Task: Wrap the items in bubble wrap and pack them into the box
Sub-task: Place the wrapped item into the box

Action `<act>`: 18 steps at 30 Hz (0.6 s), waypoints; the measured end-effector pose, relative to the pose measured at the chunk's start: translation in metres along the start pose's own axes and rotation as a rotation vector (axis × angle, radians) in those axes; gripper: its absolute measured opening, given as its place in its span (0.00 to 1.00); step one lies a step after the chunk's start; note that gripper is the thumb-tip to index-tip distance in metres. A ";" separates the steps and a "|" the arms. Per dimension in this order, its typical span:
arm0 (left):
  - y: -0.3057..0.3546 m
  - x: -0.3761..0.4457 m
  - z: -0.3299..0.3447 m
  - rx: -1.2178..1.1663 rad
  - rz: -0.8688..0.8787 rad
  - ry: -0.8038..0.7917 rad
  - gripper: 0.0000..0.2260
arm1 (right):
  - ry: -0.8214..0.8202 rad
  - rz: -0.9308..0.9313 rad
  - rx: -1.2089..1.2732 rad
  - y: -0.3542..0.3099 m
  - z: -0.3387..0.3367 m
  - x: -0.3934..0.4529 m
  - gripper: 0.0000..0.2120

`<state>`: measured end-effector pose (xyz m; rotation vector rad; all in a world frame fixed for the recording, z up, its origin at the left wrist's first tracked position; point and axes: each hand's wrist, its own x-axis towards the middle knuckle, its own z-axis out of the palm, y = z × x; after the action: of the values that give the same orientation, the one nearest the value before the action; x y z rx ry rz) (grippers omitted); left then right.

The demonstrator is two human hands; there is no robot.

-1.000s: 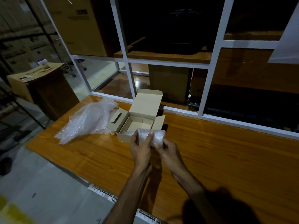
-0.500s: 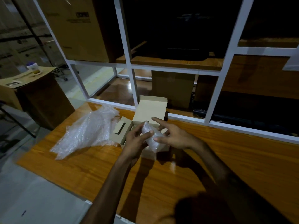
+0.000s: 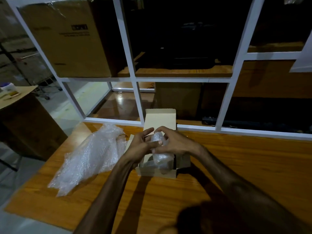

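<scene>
Both hands meet over the small open cardboard box [image 3: 156, 172] on the wooden table [image 3: 236, 166]. The left hand [image 3: 138, 146] and the right hand [image 3: 175, 143] curl their fingers round a bubble-wrapped item [image 3: 159, 149] (what lies inside the wrap cannot be made out), whose lower end dips into the box. The box lid stands upright behind them. A loose sheet of bubble wrap [image 3: 89, 157] lies just left of the box.

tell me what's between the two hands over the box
In the head view, a bubble-wrapped item sits between the left hand and right hand, both gripping it above the open small box; its lower end dips inside.
</scene>
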<state>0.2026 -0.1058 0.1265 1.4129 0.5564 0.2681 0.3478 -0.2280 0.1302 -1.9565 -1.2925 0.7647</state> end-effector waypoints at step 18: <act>-0.062 -0.013 0.007 -0.149 0.094 0.387 0.07 | 0.934 0.306 0.685 0.010 0.095 0.027 0.22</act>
<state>0.1861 -0.1273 0.0693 1.2496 0.7700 0.6543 0.2894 -0.1859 0.0612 -1.5903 -0.1361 0.2675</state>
